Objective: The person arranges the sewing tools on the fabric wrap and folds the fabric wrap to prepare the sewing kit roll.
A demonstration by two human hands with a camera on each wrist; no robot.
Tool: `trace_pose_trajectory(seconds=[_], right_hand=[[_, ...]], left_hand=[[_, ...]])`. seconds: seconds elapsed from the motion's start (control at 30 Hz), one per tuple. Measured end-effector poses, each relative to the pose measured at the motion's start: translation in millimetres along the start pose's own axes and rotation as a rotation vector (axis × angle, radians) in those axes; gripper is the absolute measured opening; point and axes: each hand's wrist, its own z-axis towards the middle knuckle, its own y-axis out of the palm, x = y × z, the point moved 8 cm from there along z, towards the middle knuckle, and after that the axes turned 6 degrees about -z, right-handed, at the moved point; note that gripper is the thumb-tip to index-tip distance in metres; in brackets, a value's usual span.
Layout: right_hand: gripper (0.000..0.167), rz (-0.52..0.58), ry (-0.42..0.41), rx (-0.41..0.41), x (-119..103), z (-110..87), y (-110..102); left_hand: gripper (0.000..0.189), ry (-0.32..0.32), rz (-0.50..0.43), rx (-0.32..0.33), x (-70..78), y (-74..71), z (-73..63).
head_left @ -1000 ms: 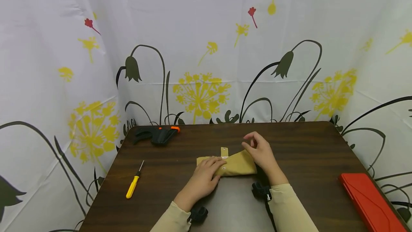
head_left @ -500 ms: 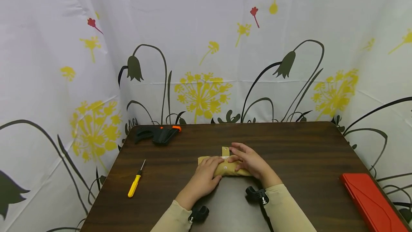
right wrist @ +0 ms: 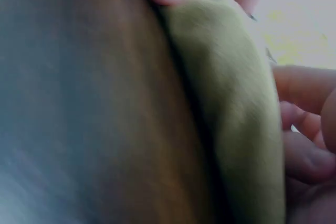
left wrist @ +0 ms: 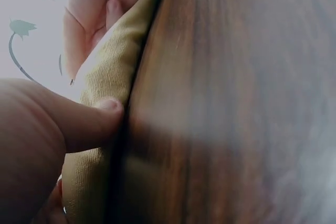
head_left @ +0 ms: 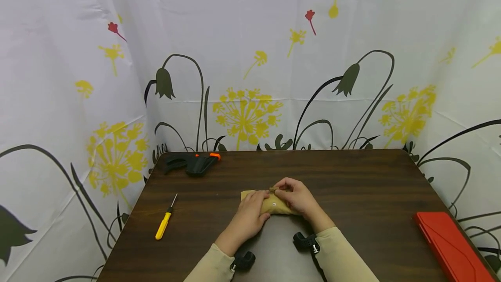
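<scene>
A tan fabric pouch (head_left: 272,206), folded into a narrow bundle with a snap stud on its front, lies on the dark wooden table (head_left: 364,186). My left hand (head_left: 249,213) holds its left part: in the left wrist view the thumb (left wrist: 107,114) presses the near side while the fingers reach over the top. At the pouch's far edge, my right hand (head_left: 296,196) pinches the short snap strap (head_left: 274,189) between thumb and fingertips, and the strap stands bent up. In the right wrist view the pouch (right wrist: 231,93) hides part of the right fingers.
A yellow-handled screwdriver (head_left: 164,224) lies to the left. Behind it is a black clamp-like tool (head_left: 195,164) with orange tips. A red flat case (head_left: 455,245) lies at the right table edge. A flower-printed curtain (head_left: 250,55) hangs behind the table.
My right hand came down from above the pouch's raised right end, folded that end inward and took hold of the strap. The strap tilted up from lying flat. My left hand stayed on the pouch.
</scene>
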Motion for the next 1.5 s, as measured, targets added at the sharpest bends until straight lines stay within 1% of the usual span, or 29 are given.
trace_pose_trajectory(seconds=[0.03,0.1,0.17,0.23,0.37,0.43,0.5,0.6,0.73,0.83,0.9,1.03,1.23,1.4,1.5], right_hand=[[0.015,-0.018,-0.005,0.025,-1,-0.9,0],[0.012,-0.021,-0.006,0.059,-2,-2.1,0],[0.011,0.007,-0.006,0.074,-2,-2.4,-1],[0.014,0.053,-0.015,0.072,-2,-2.4,-1],[0.020,0.131,-0.030,0.021,-1,-2.3,2],[0.021,0.137,-0.046,-0.011,-2,-2.9,3],[0.019,0.126,-0.067,-0.046,-2,-3.6,5],[0.016,0.068,-0.113,-0.084,-5,-4.8,8],[0.012,0.019,-0.161,-0.155,-10,-8.6,13],[0.012,0.026,-0.181,-0.215,-14,-12.0,16],[0.013,0.033,-0.181,-0.235,-15,-13.2,15],[0.015,0.043,-0.174,-0.237,-16,-14.0,12],[0.012,0.033,-0.219,-0.227,-18,-12.7,10],[0.010,0.031,-0.240,-0.258,-22,-14.7,11],[0.009,0.003,-0.285,-0.277,-26,-15.5,12]], left_hand=[[0.051,0.008,0.010,0.005,0.4,0.2,-0.3],[0.048,0.016,0.024,0.015,0.9,0.1,-1.1],[0.047,0.020,0.036,0.030,0.8,0.1,-2.0],[0.046,0.017,0.047,0.047,0.1,0.0,-2.6],[0.044,0.016,0.067,0.094,-1.0,-2.9,-2.7],[0.041,0.016,0.066,0.120,-1.6,-5.4,-2.4],[0.038,0.013,0.053,0.144,-2.3,-8.3,-2.4],[0.034,0.004,0.041,0.172,-3.3,-12.3,-2.5],[0.028,0.009,0.067,0.205,-3.2,-17.6,-2.8],[0.024,0.018,0.081,0.207,-3.6,-19.8,-2.1],[0.023,0.020,0.084,0.196,-4.2,-20.4,-1.1],[0.022,0.023,0.087,0.186,-4.7,-22.9,0.1],[0.014,0.012,0.073,0.211,-7.3,-28.9,0.2],[0.012,-0.006,0.046,0.215,-11.6,-28.0,1.0],[0.011,-0.013,0.033,0.219,-13.0,-27.2,0.6]])
